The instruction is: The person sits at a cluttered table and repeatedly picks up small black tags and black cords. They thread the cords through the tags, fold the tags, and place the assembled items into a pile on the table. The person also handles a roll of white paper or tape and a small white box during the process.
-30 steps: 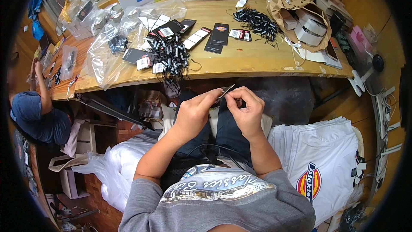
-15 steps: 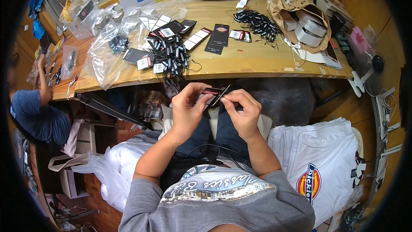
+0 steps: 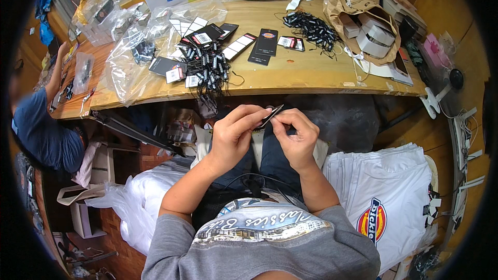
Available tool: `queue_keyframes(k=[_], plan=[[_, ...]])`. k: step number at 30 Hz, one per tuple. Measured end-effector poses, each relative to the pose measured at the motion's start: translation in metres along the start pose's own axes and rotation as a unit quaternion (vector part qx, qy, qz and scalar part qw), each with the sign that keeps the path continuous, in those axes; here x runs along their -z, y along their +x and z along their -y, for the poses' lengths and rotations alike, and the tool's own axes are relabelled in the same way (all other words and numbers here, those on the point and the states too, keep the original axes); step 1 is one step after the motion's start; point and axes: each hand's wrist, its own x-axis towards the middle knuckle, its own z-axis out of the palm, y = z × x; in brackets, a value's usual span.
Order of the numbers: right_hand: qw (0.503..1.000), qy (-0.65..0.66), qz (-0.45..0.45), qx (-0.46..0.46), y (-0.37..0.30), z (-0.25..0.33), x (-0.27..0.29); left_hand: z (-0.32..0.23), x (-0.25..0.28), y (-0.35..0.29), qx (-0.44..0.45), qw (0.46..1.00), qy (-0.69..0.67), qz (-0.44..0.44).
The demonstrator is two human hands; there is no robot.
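Above my lap, just off the table's front edge, my left hand (image 3: 233, 137) and my right hand (image 3: 295, 137) meet at dark hang tags (image 3: 273, 113), seen nearly edge-on. Both hands are closed, pinching the tags between thumb and fingers. Fingers hide much of the tags, so their exact number cannot be told. On the table beyond lies a tangled bunch of black tag strings (image 3: 207, 67) with small plastic locks, hanging over the edge. Around it lie loose black tags (image 3: 267, 41) and a white-panelled tag (image 3: 239, 46).
Another pile of black strings (image 3: 311, 30) lies right of the tags, beside a brown paper bag (image 3: 353, 2) holding boxes. Clear plastic bags (image 3: 127, 72) cover the table's left part. Folded white shirts (image 3: 384, 186) are stacked at my right. A person in blue (image 3: 49, 129) works at far left.
My left hand has moved right and its fingers have closed over the tags, which now lie together instead of crossing. The person at far left has raised an arm.
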Motion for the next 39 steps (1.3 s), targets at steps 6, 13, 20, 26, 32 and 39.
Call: queue_keyframes(k=[6,13,20,26,32,39], plan=[[0.998,0.052,0.032,0.004,0.001,-0.003,0.001,0.021,0.014,0.008,0.019,0.988,-0.128,0.085],[0.995,0.072,0.069,-0.01,-0.003,-0.004,-0.002,0.02,0.004,0.005,0.123,0.973,-0.188,0.057],[0.975,0.132,0.134,-0.12,-0.002,-0.011,-0.001,0.024,0.0,-0.001,0.061,0.995,-0.08,0.028],[0.976,0.09,0.162,-0.118,-0.004,-0.029,0.021,0.018,0.026,0.003,0.066,0.997,-0.024,0.016],[0.962,0.127,0.159,-0.184,-0.001,-0.014,0.023,0.017,0.019,-0.003,0.103,0.991,-0.07,0.039],[0.968,0.099,0.225,-0.041,0.005,-0.011,0.014,0.018,0.01,-0.007,0.16,0.97,-0.175,0.047]])
